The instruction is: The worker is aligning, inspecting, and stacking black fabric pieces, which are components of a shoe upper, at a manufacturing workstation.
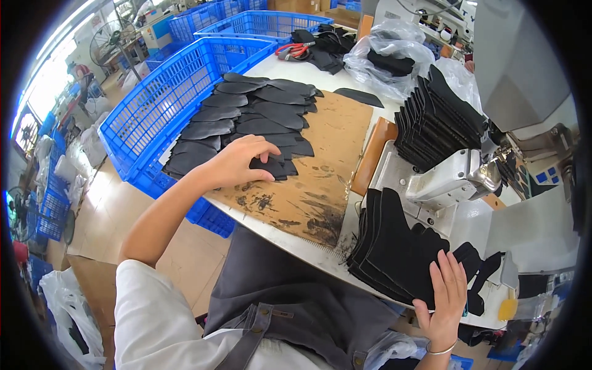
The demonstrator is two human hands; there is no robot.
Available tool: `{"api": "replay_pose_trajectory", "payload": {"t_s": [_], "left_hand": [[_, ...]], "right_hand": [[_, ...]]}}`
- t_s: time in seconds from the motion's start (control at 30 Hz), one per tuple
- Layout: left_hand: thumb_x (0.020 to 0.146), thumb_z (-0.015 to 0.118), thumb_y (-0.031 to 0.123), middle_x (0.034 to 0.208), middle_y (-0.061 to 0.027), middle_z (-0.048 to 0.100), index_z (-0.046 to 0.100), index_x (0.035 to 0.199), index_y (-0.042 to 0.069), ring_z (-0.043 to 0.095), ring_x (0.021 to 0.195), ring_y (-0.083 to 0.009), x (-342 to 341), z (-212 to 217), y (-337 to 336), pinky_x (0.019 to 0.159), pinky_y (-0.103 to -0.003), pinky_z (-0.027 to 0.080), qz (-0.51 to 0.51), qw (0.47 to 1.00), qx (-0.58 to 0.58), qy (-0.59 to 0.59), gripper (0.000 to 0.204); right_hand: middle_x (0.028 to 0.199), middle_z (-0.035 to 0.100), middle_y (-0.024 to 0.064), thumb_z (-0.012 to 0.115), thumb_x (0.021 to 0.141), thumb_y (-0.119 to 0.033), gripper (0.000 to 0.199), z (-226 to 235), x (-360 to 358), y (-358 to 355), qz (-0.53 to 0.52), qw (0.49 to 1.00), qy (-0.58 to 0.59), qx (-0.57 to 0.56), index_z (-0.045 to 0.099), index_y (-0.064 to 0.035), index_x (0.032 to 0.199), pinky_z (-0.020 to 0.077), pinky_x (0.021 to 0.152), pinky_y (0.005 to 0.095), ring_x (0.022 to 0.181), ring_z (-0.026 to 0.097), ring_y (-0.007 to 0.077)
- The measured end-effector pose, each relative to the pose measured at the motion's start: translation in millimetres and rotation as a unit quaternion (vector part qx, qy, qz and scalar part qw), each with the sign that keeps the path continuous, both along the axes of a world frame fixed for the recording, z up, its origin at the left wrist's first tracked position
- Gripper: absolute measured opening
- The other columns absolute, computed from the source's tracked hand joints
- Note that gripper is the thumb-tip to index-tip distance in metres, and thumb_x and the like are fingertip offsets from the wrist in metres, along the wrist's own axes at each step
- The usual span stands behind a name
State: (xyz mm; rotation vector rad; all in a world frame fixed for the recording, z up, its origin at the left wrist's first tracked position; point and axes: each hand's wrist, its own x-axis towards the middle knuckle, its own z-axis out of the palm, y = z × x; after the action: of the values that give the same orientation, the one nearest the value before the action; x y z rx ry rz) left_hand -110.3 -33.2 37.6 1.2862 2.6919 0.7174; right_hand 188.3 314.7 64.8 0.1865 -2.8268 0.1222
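Observation:
My left hand [242,162] reaches out over a brown board [320,166] and pinches a small black leather piece [274,166] at the near edge of a spread of overlapping black leather pieces [246,114]. My right hand [445,296] lies flat, fingers apart, on a thick stack of black cut pieces [394,246] at the near edge of the white table [290,237]. A second stack of black pieces [435,120] stands on the sewing machine's white base [444,179].
Blue plastic crates [166,105] line the table's left side. Clear plastic bags [388,49] with black parts and red-handled scissors [293,50] lie at the far end. The grey sewing machine head [524,68] rises at right. A fan [111,38] stands far left.

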Motion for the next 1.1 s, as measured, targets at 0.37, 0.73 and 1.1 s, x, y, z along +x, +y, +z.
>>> {"api": "replay_pose_trajectory", "payload": {"t_s": [0.37,0.73,1.1], "left_hand": [[0.079,0.067,0.012,0.084,-0.0064,0.058,0.058,0.085,0.005,0.054,0.087,-0.0274,0,-14,-12,0.081,-0.038,0.043,-0.021,0.991,0.078,0.103,0.014],[0.079,0.061,0.006,0.104,-0.0043,0.068,0.055,0.083,0.007,0.055,0.073,-0.0237,90,-22,-37,0.071,-0.034,0.041,0.062,0.974,0.105,0.193,0.008],[0.08,0.056,0.003,0.107,-0.025,0.062,0.055,0.104,-0.004,0.061,0.099,-0.0329,156,14,38,0.09,-0.04,0.047,-0.349,0.712,0.408,-0.453,0.025]], "right_hand": [[0.135,0.05,0.018,0.052,0.09,-0.044,0.056,2,4,-5,-0.018,1.0,-0.005,0.007,0.052,-0.0018,0.127,0.0324,0.104,0.0531,0.125,0.045,0.0395],[0.103,0.064,0.0139,0.056,0.081,-0.017,0.021,-34,15,-45,0.221,0.957,0.19,-0.017,0.058,-0.0049,0.097,0.0439,0.091,0.0505,0.096,0.06,0.0329],[0.126,0.054,0.0189,0.058,0.09,-0.026,0.048,-25,-38,-103,0.234,0.828,-0.021,-0.509,0.05,0.0051,0.125,0.0433,0.095,0.0397,0.108,0.056,0.0335]]}}
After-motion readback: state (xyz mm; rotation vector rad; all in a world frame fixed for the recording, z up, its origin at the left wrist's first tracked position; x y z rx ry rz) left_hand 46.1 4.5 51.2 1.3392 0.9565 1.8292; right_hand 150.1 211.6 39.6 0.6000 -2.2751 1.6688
